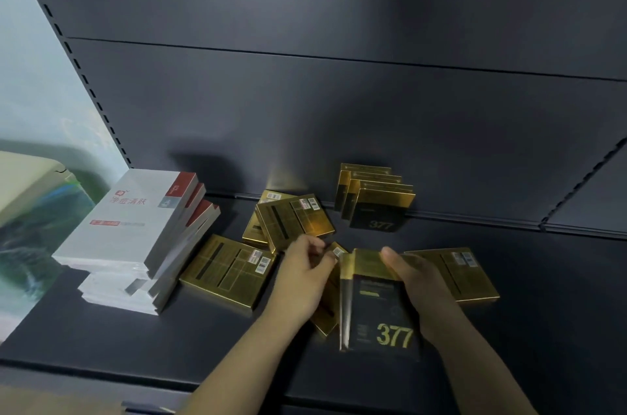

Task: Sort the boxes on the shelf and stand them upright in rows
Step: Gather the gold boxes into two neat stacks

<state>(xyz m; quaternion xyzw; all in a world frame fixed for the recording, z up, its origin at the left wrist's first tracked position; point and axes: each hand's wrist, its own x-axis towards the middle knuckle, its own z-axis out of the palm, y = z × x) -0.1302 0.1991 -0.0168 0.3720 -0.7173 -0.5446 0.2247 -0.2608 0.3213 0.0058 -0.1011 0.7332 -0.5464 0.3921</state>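
between both hands, right fingers (390, 253) curl over the 377 box (383, 316); left fingers (325, 256) pinch a half-hidden gold box (339, 250)

Matt dark grey painted metal for the shelf (101, 340) and its back panel (339, 109), smooth, with a soft sheen where light falls. Glossy gold foil card on the flat boxes (230, 270), mirror-bright at the edges, paper barcode labels stuck on. Black matt fronts with shiny gold "377" print on the upright boxes (380, 211) and the held box (383, 319). Smooth white card, faintly satin, with red printed bands on the white boxes (129, 221).
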